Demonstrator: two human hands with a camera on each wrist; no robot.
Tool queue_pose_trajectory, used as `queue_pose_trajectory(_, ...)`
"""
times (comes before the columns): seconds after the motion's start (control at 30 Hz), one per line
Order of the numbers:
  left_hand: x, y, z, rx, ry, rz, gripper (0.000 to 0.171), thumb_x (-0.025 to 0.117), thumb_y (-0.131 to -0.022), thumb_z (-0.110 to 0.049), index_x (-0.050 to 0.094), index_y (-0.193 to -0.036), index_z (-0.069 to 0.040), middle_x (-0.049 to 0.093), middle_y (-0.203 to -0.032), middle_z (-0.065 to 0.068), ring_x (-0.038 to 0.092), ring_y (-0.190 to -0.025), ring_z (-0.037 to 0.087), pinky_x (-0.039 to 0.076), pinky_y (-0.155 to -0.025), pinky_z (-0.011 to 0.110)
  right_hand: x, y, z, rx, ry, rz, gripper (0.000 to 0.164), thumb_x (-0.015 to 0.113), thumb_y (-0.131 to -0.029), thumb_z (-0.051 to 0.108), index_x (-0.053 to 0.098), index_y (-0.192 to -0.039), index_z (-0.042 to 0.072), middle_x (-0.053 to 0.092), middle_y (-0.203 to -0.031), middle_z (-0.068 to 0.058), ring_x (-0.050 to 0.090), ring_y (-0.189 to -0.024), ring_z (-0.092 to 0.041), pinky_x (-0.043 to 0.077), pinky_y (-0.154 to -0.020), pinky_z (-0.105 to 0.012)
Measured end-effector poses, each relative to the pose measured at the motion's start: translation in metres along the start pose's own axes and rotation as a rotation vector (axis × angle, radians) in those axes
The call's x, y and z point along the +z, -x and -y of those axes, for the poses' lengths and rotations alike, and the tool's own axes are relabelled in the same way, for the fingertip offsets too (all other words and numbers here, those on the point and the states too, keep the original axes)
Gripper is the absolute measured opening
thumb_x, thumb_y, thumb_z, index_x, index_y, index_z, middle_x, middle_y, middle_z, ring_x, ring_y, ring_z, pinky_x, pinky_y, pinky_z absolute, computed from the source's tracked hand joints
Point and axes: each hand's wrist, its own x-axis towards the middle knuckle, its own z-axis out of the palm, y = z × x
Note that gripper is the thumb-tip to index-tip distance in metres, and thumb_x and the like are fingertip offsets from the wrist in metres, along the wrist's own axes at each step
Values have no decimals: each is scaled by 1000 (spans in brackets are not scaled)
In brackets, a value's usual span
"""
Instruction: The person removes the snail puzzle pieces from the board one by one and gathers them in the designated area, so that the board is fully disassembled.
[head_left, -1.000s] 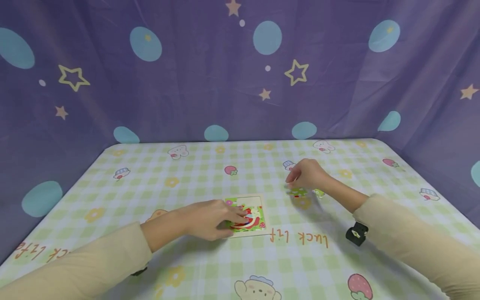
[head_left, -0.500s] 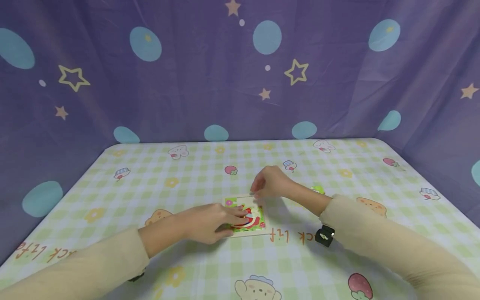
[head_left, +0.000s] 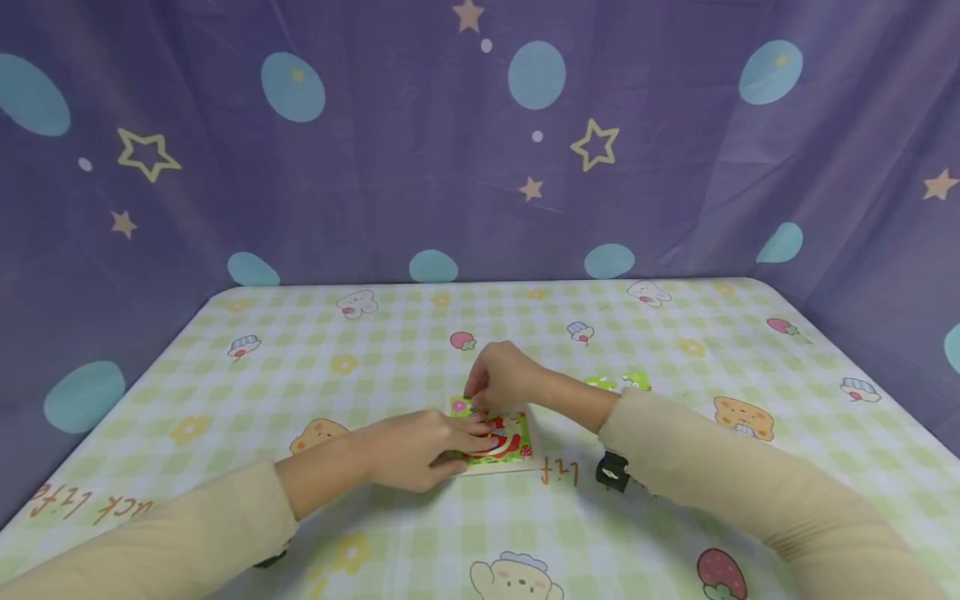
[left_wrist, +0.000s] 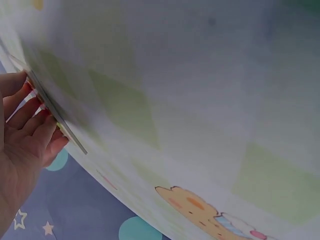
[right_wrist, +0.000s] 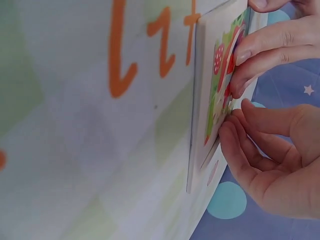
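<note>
A small square jigsaw puzzle in a pale wooden frame [head_left: 504, 469] lies mid-table, its picture red, green and white. My left hand [head_left: 416, 450] rests on it from the left, fingers stretched over the picture. In the left wrist view, the fingertips of this hand [left_wrist: 30, 135] touch the board's face. At the puzzle's far edge, my right hand [head_left: 501, 375] has its fingers bent in a pinch, tips down at the upper left part. The right wrist view shows the right hand [right_wrist: 280, 160] close against the board; its fingers mostly hide the puzzle piece it pinches.
Two loose green puzzle pieces lie right of the board: one piece [head_left: 636, 381] in full view, another piece [head_left: 600, 382] partly behind the right forearm. A checked tablecloth [head_left: 420, 542] with printed cartoons covers the table. Behind hangs a purple curtain [head_left: 420, 150].
My right hand has moved left from the loose pieces to the puzzle's far edge, bringing a piece along. The left hand stays on the board.
</note>
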Motion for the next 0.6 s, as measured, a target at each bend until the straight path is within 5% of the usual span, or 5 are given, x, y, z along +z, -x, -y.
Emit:
queue_pose_trajectory(0.13,0,-1,0,5,-11,-20,40,56,-96,-17,56,-136,-16,51,-145,5,55,-128,22,49,-104,37,-1,-2,4,-3,25,17,8,75,-78,4,78,-86,7,77,-83,-4,69,-78,-10,55,-67,-16)
queue_pose_trajectory(0.23,-1,-1,-1,7,-18,-23,41,57,-95,-17,56,-136,-16,53,-144,5,68,-87,7,53,-97,28,-1,-3,5,-10,41,26,9,76,-78,3,78,-86,6,77,-84,-5,70,-77,-11,55,-67,-15)
queue_pose_trajectory(0.33,-2,-2,-1,3,-8,-13,41,57,-95,-18,56,-136,-16,52,-144,4,43,-52,-2,52,-81,18,-1,-3,6,-2,55,39,9,76,-78,4,78,-86,7,77,-84,-5,70,-77,-11,55,-67,-16)
queue_pose_trajectory(0.5,-1,1,-2,-4,6,-2,39,57,-97,-21,57,-135,-18,52,-145,3,67,-88,7,53,-90,24,-2,-3,8,28,60,58,11,78,-78,5,78,-88,8,77,-86,-4,70,-81,-13,56,-69,-17)
queue_pose_trajectory(0.6,1,2,-2,-4,16,-1,38,56,-98,-22,57,-135,-19,51,-145,3,58,-124,18,50,-103,34,-1,-3,9,41,58,52,10,77,-79,5,78,-88,7,77,-87,-5,70,-84,-15,57,-71,-19)
